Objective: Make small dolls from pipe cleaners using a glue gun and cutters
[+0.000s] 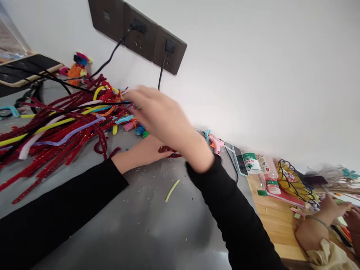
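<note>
My left hand [143, 152] is low over the grey table, closed on a dark red pipe cleaner [176, 155]. Its fingers are largely hidden behind my right hand [164, 116], which crosses above it. Motion blurs my right hand; its fingertips reach the right end of a pile of pipe cleaners [70, 127], and whether they grip one cannot be made out. The pile is mostly dark red and glittery red, with yellow, white and purple strands. Closer to me lies a short pale yellow-green piece [172, 190].
A pink glue gun [216, 144] and a phone [240, 160] lie by the wall. Plastic bottles [254, 168] and a yellow basket-like item [292, 180] occupy the wooden table. Another person's hands [332, 212] work at far right. Black cords run from wall sockets [140, 33].
</note>
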Available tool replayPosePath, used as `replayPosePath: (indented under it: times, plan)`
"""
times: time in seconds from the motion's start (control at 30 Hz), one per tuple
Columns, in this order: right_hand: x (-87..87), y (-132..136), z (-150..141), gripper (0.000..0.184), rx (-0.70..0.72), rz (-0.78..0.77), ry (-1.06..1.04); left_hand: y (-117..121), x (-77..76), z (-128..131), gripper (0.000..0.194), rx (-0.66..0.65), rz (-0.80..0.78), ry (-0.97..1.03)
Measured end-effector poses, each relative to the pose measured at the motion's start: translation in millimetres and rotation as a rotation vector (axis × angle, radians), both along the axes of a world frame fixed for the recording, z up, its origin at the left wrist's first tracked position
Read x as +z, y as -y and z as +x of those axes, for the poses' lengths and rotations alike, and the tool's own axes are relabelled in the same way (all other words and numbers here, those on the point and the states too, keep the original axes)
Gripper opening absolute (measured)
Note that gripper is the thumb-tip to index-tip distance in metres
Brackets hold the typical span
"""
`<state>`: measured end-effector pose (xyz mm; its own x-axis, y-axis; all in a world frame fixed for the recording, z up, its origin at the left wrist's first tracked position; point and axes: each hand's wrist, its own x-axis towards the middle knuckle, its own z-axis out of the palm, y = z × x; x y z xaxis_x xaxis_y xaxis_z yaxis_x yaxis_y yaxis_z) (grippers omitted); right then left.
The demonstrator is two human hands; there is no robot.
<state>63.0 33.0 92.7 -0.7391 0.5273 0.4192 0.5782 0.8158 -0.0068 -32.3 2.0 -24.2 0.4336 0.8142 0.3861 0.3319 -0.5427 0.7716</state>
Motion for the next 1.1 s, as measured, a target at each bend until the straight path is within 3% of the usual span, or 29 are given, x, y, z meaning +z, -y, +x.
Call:
replayPosePath:
  times: [0.1,0.2,0.27,0.33,0.4,0.5,0.8,0.9,1.1]
  plan:
    - [-6.1,17,110,0.014,-0.449,-0.168,-0.178,-6,-2.9,0,0.015,-0.109,0.034,-0.053]
    - [-40.7,26,188,0.022,-1.094,-0.187,-0.094,-8,-4.9,-2,0.018,-0.135,0.087,-0.094]
    - [-69.0,29,211,0.029,-1.203,-0.214,-0.021,-8,-5.1,-4,0.016,-0.129,0.105,-0.114]
    - [-91.6,30,215,0.043,-1.294,-0.199,-0.002,-7,-4.2,-5,0.015,-0.114,0.118,-0.127]
    - [-104.4,28,211,0.052,-1.318,-0.217,-0.004,-6,-2.9,-6,0.015,-0.101,0.122,-0.131]
    - [-109.1,25,208,0.046,-1.337,-0.242,-0.03,-5,-1.7,-7,0.015,-0.103,0.127,-0.124]
    - [-94.2,37,223,0.039,-1.417,-0.165,-0.294,-10,0.5,-11,0.016,-0.094,0.07,-0.153]
    - [-86.1,41,216,0.041,-1.324,-0.106,-0.404,-14,3.9,-18,0.018,-0.077,0.017,-0.19]
    - [-85.5,51,193,0.039,-0.994,-0.154,-0.447,-18,8.4,-26,0.023,-0.002,-0.068,-0.231]
